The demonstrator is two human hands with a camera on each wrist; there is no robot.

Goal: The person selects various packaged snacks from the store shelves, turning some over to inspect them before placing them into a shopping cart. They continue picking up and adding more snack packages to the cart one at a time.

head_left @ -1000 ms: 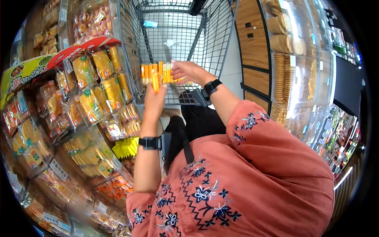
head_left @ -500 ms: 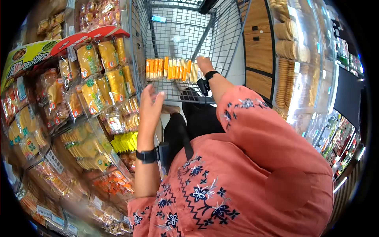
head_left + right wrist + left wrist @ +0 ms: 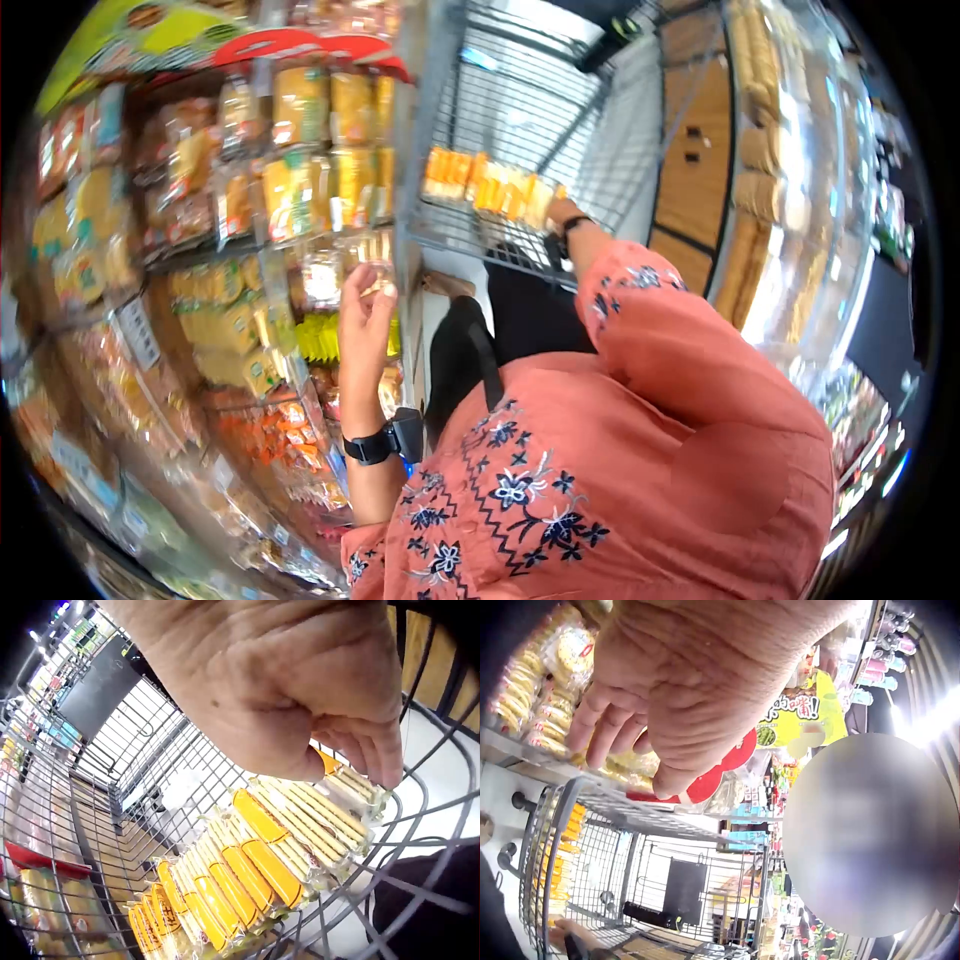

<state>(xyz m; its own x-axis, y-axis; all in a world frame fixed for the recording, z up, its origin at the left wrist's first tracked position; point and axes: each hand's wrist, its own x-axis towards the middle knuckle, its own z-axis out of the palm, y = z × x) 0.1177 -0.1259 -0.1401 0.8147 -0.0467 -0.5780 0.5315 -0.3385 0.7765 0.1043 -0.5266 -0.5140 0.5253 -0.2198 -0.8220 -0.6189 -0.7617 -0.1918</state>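
Inside the wire shopping cart (image 3: 436,236) stands a row of clear-wrapped packs of thin pale biscuits (image 3: 247,874), many with orange labels. My right hand (image 3: 562,210) is at the row's right end, against the cart's wire side. In the right wrist view its thumb and curled fingers pinch the end pack (image 3: 352,784), partly hidden behind the hand. My left hand (image 3: 366,325) hangs outside the cart beside the shelf, fingers loosely bent and holding nothing. Behind that hand in the left wrist view are wrapped round pastries (image 3: 574,649).
Shelves of bagged breads (image 3: 300,195) rise on the left, with a red sign strip (image 3: 310,46) above. Yellow packets (image 3: 318,340) hang lower down. On the right are wooden cabinets (image 3: 690,150) and clear bins of biscuits (image 3: 757,190). A blue-and-white card (image 3: 479,59) lies in the cart.
My left hand let go of an orange-labelled pack and drew back to the shelf side. My right hand moved right along the row to its end. The head view has turned left.
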